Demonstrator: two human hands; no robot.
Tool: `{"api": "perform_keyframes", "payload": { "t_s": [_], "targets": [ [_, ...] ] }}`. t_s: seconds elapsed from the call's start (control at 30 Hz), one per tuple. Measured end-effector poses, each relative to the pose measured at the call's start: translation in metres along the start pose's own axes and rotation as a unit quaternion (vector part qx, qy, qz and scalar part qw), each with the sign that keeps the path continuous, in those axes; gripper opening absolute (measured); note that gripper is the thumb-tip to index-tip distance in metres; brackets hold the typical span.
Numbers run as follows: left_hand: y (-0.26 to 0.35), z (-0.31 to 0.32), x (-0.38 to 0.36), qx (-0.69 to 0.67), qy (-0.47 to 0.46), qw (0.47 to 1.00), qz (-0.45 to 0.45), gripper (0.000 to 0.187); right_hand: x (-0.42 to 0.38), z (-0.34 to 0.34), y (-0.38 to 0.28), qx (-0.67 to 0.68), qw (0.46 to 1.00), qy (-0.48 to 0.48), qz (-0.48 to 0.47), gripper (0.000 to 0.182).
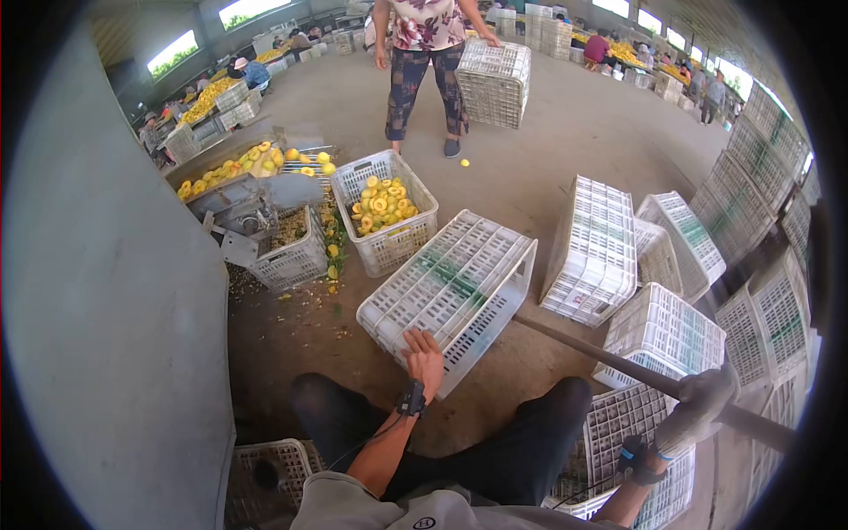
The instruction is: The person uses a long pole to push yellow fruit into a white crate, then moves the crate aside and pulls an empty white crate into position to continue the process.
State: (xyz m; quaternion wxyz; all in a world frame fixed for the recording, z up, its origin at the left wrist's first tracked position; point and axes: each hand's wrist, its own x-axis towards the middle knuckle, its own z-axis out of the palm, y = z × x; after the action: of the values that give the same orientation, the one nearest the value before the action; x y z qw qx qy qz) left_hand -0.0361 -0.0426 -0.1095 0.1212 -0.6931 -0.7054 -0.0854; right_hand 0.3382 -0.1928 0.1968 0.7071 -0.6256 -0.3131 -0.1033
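Note:
My left hand (424,360) is bare and rests with its fingers stretched out on the near edge of a white plastic crate (459,274), which lies on its side in front of my knees. My right hand (698,411), in a pale glove, is wrapped round a long dark pole (601,355) at the right. The pole's far end reaches the crate's right side. Beyond the crate, to the left, an upright white crate (402,238) holds halved yellow fruit (382,205).
A machine (256,212) with yellow fruit and a crate of pits (296,261) stand at the left, beside a grey panel (115,291). White crates (592,252) crowd the right. Ahead, a person (428,66) touches a crate (495,84). Other people sit at far fruit piles.

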Motion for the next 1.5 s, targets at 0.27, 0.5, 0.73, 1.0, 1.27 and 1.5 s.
{"api": "perform_keyframes", "payload": {
  "t_s": [0.27, 0.5, 0.73, 1.0, 1.27, 1.5],
  "targets": [
    [-0.041, -0.077, -0.022, -0.162, -0.026, 0.983, -0.081, 0.055, 0.002, -0.017, 0.001, -0.159, 0.976, 0.014, -0.148, 0.034],
    [-0.082, -0.051, -0.026, -0.180, -0.039, 0.951, -0.247, 0.030, 0.000, -0.018, 0.003, -0.230, 0.958, 0.036, -0.167, 0.030],
    [-0.118, 0.089, -0.101, -0.356, -0.134, 0.818, -0.430, 0.036, 0.007, -0.028, -0.009, -0.384, 0.898, 0.055, -0.206, 0.032],
    [-0.070, 0.067, -0.082, -0.336, -0.111, 0.853, -0.383, 0.081, 0.023, -0.046, -0.018, 0.328, 0.938, -0.015, -0.109, 0.034],
    [-0.073, 0.075, -0.097, -0.666, -0.262, 0.475, -0.512, 0.064, 0.039, -0.079, -0.088, 0.433, 0.855, -0.225, -0.175, 0.013],
    [-0.068, 0.088, -0.078, -0.677, -0.142, 0.476, -0.543, 0.052, 0.013, -0.062, -0.120, 0.564, 0.784, -0.199, -0.164, 0.013]
  ]
}}
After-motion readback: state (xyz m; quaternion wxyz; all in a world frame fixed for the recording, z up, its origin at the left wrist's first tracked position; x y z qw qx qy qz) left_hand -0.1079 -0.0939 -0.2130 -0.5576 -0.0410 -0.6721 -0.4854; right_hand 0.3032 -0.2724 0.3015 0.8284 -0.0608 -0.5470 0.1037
